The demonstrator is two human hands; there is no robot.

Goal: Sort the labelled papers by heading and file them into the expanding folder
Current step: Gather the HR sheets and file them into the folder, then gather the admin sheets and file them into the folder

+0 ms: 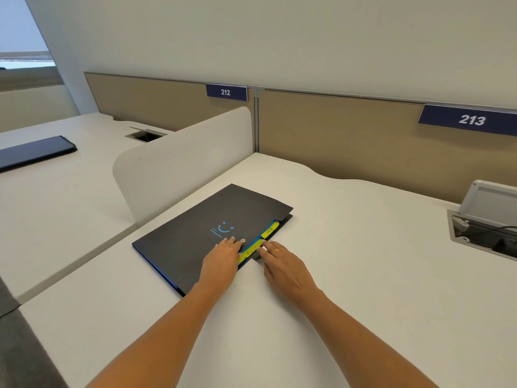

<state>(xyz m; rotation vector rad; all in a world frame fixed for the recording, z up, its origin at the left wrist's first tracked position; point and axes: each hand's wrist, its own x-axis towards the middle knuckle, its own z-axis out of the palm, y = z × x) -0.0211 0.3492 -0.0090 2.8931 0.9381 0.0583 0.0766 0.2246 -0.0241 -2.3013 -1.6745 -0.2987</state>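
A black expanding folder (201, 233) with a blue smiley logo lies closed and flat on the white desk (363, 247). Yellow and blue index tabs (270, 230) stick out along its right edge. My left hand (222, 261) rests flat on the folder's cover near that edge, fingers spread. My right hand (282, 264), with a ring on one finger, lies beside it, fingertips touching a yellow tab (253, 251) at the folder's edge. No loose papers are visible.
A white curved divider (181, 161) stands left of the folder. Beyond it, another desk holds a dark flat folder (33, 152). A raised cable box (486, 219) sits at the right. Beige partition panels (335, 130) numbered 212 and 213 line the back.
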